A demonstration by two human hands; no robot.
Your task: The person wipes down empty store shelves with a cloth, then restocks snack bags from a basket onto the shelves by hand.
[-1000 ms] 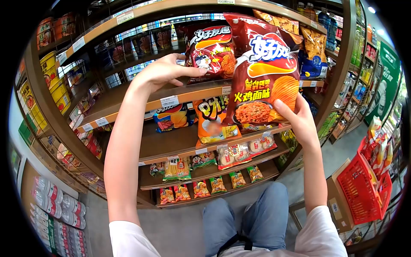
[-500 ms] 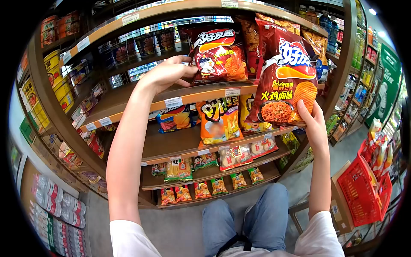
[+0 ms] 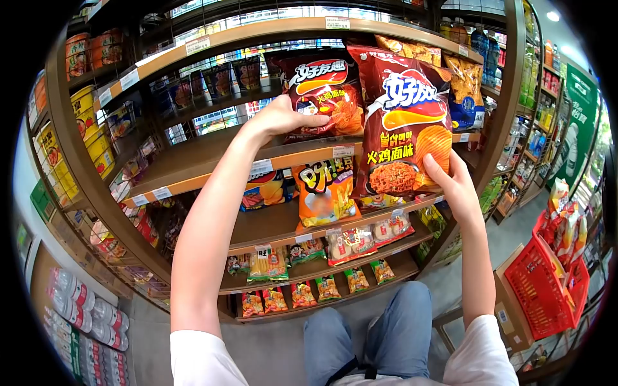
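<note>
My right hand (image 3: 454,186) grips the lower right edge of a large dark-red chip bag (image 3: 407,122), held upright in front of the shelf with its printed front facing me. My left hand (image 3: 286,119) is on the left side of another dark-red chip bag (image 3: 325,96), which stands on the upper shelf (image 3: 293,156); its thumb lies across the bag's front and its other fingers are hidden behind. The two bags overlap slightly. Right of them is a blue and clear chip bag (image 3: 465,93). Below hangs no hand; an orange snack bag (image 3: 325,196) stands there.
Small snack packs (image 3: 302,294) line the bottom shelf. A red basket (image 3: 531,276) with snack bags stands at the right beside a cardboard box (image 3: 512,309). Bottled water packs (image 3: 77,296) are at the lower left. Yellow tubs (image 3: 84,112) sit on the left rack.
The held bag has moved left since half a second ago, closer to the shelf bag. My left hand has shifted, and its thumb now lies farther over the front of the shelf bag.
</note>
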